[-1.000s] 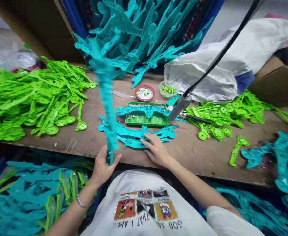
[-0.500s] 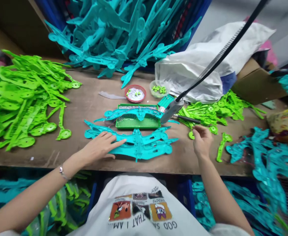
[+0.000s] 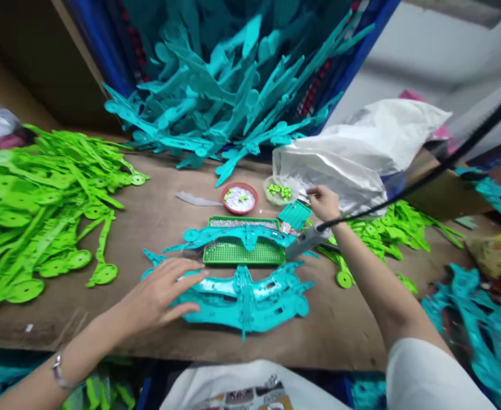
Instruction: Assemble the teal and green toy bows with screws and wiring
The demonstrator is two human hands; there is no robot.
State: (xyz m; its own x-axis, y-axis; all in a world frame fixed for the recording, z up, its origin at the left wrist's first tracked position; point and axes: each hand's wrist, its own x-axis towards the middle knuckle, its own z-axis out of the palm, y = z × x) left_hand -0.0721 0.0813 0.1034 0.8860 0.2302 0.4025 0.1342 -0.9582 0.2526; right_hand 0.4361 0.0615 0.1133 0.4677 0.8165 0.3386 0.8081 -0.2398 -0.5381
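My left hand (image 3: 165, 290) rests with fingers spread on the left part of a turquoise winged plastic piece (image 3: 250, 307), lying flat near the table's front edge. Behind that piece, a second turquoise part (image 3: 249, 236) lies across a green tray (image 3: 244, 262) holding small metal bits. My right hand (image 3: 324, 202) reaches to the mouth of a white sack (image 3: 339, 165), fingers closed together; what they hold, if anything, is too small to name. Left of it stand a clear bowl of green bits (image 3: 279, 191) and a red basket of white pieces (image 3: 240, 198).
Bright green parts (image 3: 53, 210) are heaped at the left, with more (image 3: 387, 228) at the right. A blue crate (image 3: 113, 51) of turquoise parts stands behind. A grey tool (image 3: 305, 240) on a black cable hangs right of the tray. More turquoise parts (image 3: 481, 319) lie far right.
My right hand has moved forward and left, from beside the green parts to the white sack. My left hand stays on the turquoise piece. The camera view has shifted, so the table appears lower.
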